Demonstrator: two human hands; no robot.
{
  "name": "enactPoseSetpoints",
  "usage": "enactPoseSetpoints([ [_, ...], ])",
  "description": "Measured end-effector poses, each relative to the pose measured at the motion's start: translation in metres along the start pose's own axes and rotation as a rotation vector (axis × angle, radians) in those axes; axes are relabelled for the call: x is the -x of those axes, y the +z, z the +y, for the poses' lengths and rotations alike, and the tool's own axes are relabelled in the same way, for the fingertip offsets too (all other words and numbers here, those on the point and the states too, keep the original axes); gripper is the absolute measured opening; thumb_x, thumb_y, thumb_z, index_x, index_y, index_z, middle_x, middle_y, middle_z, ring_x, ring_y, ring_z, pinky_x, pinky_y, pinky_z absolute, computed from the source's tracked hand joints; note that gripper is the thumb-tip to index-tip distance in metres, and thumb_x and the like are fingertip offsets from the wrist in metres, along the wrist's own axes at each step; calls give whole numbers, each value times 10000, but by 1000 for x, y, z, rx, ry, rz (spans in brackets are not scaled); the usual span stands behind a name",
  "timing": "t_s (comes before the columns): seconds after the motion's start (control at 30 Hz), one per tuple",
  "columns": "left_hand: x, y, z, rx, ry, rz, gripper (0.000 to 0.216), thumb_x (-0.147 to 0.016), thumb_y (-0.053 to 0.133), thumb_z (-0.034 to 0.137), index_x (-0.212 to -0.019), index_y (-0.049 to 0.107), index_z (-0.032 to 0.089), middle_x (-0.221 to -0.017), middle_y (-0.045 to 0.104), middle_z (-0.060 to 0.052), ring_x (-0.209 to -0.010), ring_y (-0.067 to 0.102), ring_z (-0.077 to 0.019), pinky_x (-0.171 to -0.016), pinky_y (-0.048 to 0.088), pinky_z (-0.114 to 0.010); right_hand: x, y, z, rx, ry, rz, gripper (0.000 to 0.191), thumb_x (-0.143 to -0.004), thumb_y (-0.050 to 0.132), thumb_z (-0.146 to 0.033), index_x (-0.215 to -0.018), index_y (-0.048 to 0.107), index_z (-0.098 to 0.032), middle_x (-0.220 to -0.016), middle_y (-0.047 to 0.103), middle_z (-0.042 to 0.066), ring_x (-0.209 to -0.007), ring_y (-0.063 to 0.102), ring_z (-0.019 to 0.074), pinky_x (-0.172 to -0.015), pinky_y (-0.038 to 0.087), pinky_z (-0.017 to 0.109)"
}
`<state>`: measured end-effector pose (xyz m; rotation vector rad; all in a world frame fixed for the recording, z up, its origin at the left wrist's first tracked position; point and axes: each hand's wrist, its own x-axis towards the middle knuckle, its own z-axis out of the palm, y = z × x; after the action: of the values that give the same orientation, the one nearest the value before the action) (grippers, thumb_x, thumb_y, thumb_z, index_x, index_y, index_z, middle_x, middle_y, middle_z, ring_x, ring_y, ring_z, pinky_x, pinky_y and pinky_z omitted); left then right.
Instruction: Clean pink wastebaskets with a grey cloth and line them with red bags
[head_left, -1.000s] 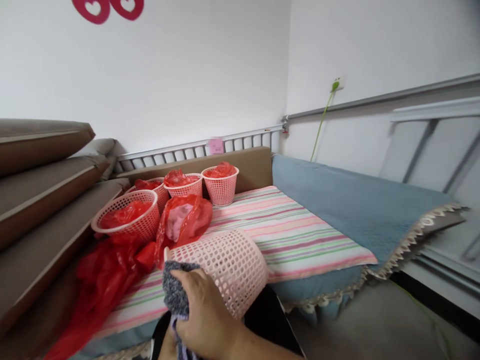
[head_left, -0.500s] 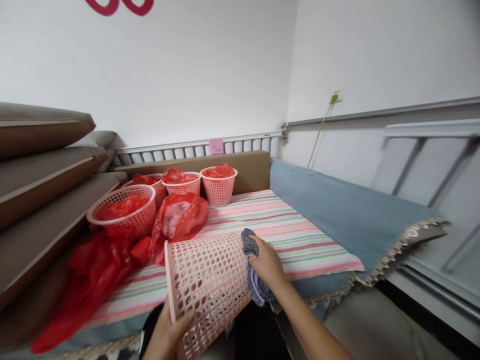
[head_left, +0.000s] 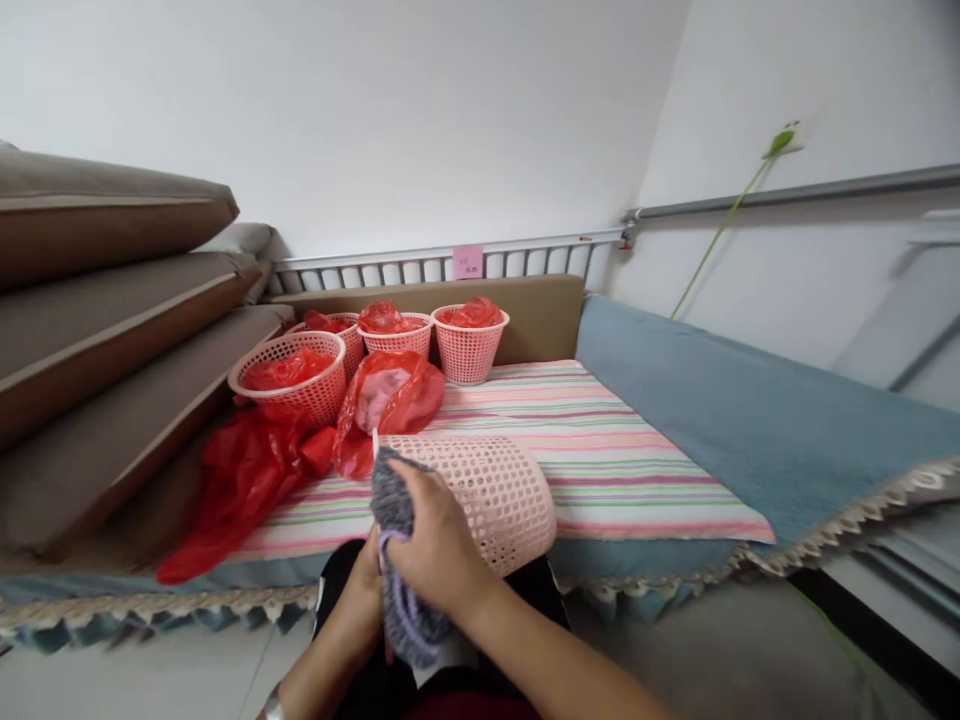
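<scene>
A pale pink plastic basket (head_left: pixel 499 490) with a holed wall lies tipped on its side above my lap, its rim to the left and its base to the right. My right hand (head_left: pixel 439 535) is closed on a grey cloth (head_left: pixel 409 610) with purple edging and presses it against the basket near the rim. Below the rim, my left hand (head_left: pixel 365 590) grips the basket; its fingers are partly hidden behind the cloth. Just beyond lies a red plastic bag (head_left: pixel 412 395) with something pink inside.
Several pink baskets (head_left: pixel 470 355) holding red bags stand at the back left on a striped sheet (head_left: pixel 630 470). Another red bag (head_left: pixel 240 490) spreads toward the bed's front edge. Stacked cushions (head_left: pixel 120 340) rise at the left; a blue-covered bolster (head_left: pixel 720 370) borders the right.
My right hand and the cloth have moved left along the basket, from its base to its rim. The basket has turned closer to level. The view has swung left and down.
</scene>
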<state>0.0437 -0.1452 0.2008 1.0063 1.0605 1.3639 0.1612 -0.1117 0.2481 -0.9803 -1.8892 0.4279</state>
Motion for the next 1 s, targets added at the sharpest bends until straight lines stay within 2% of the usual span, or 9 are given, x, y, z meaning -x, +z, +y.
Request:
enactPoseSetpoints([
  [0.1, -6, -9, -11, -97, 41, 70, 732, -588, 801, 349, -1252, 545, 174, -1034, 730, -117, -928, 674, -320, -779, 545, -391, 2, 9, -11, -13, -100, -47, 772, -616, 563, -139, -1366, 385, -177, -1220, 558, 91, -1107, 489, 227, -990, 393, 378],
  [0.23, -4, -11, -25, -19, 29, 68, 851, -653, 775, 381, -1390, 390, 204, -1196, 671, -134, -1055, 643, -316, -850, 535, -383, 7, -8, 30, 176, -88, -89, 685, -655, 556, -136, -1330, 455, -194, -1161, 595, 79, -1089, 489, 242, -973, 390, 407],
  [0.3, 0, -12, -32, 22, -5, 72, 898, -669, 768, 397, -1426, 323, 209, -1245, 642, -151, -1085, 630, -325, -853, 540, -396, 9, -29, 66, 272, -14, -37, 670, -646, 543, -105, -1311, 487, -173, -1174, 604, 85, -1104, 488, 246, -991, 379, 401],
  [0.4, 8, -14, -42, 20, -36, 50, 838, -670, 770, 405, -1383, 393, 177, -1241, 643, -170, -1117, 610, -344, -871, 536, -410, 10, -67, 120, 406, 208, 120, 657, -639, 515, -84, -1294, 504, -122, -1210, 598, 116, -1122, 494, 259, -1009, 372, 397],
  [0.53, 10, -13, -31, 23, -76, -66, 847, -667, 781, 359, -1396, 385, 183, -1249, 640, -165, -1138, 600, -328, -935, 500, -395, 14, -92, 154, 444, 469, 169, 598, -698, 511, -153, -1295, 500, -137, -1247, 587, 109, -1130, 512, 271, -980, 403, 392],
  [0.63, 4, -5, -3, 86, -74, -15, 950, -680, 764, 296, -1464, 239, 193, -1264, 626, -173, -1081, 635, -313, -892, 517, -387, 21, -86, 149, 522, 402, 139, 599, -708, 511, -165, -1306, 485, -142, -1225, 596, 105, -1126, 509, 279, -972, 406, 400],
  [0.77, -7, 3, 23, 100, -17, 23, 800, -737, 687, 242, -1433, 294, 209, -1335, 559, -170, -1073, 630, -309, -807, 540, -365, 28, -76, 139, 580, 390, 146, 598, -728, 497, -167, -1322, 463, -101, -1232, 589, 140, -1118, 509, 299, -962, 414, 425],
  [0.9, -5, 1, 13, 151, -78, -24, 882, -762, 680, 290, -1472, 160, 243, -1378, 507, -193, -1089, 620, -330, -802, 542, -398, 21, -67, 125, 550, 423, 122, 635, -709, 504, -154, -1340, 448, -99, -1244, 580, 150, -1137, 503, 316, -973, 407, 449],
  [1.0, 3, -2, -1, 161, -78, -49, 935, -770, 683, 331, -1488, 89, 254, -1374, 514, -197, -1138, 590, -341, -870, 516, -452, 10, -47, 91, 395, 360, 87, 671, -660, 504, -119, -1330, 461, -114, -1268, 563, 137, -1186, 481, 293, -1034, 362, 433],
])
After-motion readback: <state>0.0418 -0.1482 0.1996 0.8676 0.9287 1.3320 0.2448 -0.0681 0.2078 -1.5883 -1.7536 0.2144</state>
